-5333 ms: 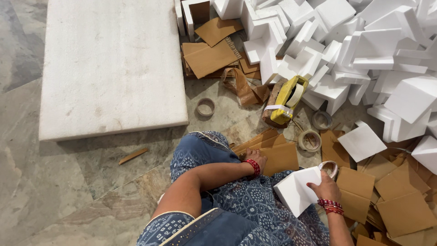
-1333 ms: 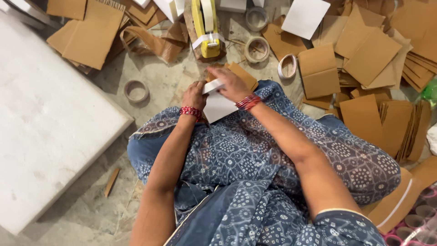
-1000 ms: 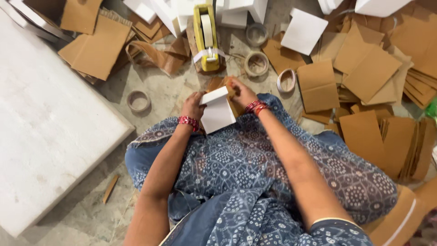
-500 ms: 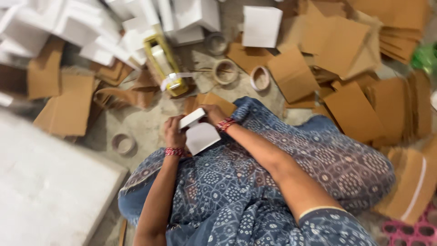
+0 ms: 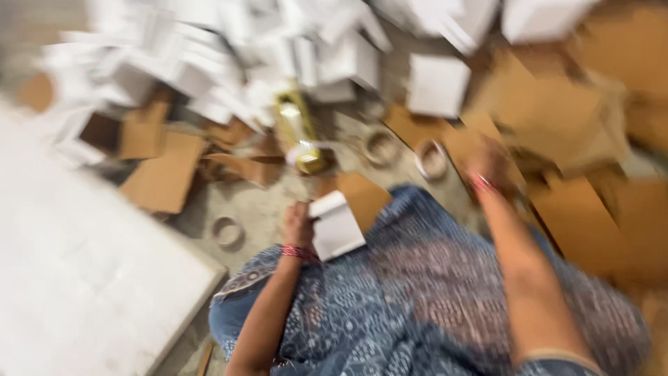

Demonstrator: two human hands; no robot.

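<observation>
1. Our left hand (image 5: 298,226) grips the white box (image 5: 336,224) over our lap, at the knee; its long axis tilts up and slightly left, away from us.
2. Our right hand (image 5: 491,166) reaches out over the brown cardboard sheets (image 5: 557,111); blur hides its fingers, so we cannot tell their state.
3. Ahead stands one yellow tape dispenser (image 5: 298,132), with three tape rolls (image 5: 226,231) on the floor and a pile of white boxes (image 5: 229,56) beyond, too blurred to count.
4. One white slab (image 5: 83,278) lies at our left.

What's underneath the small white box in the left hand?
The white box rests over the blue patterned lap and overlaps a brown cardboard sheet. The left hand grips its edge; whatever lies beneath stays hidden.
</observation>
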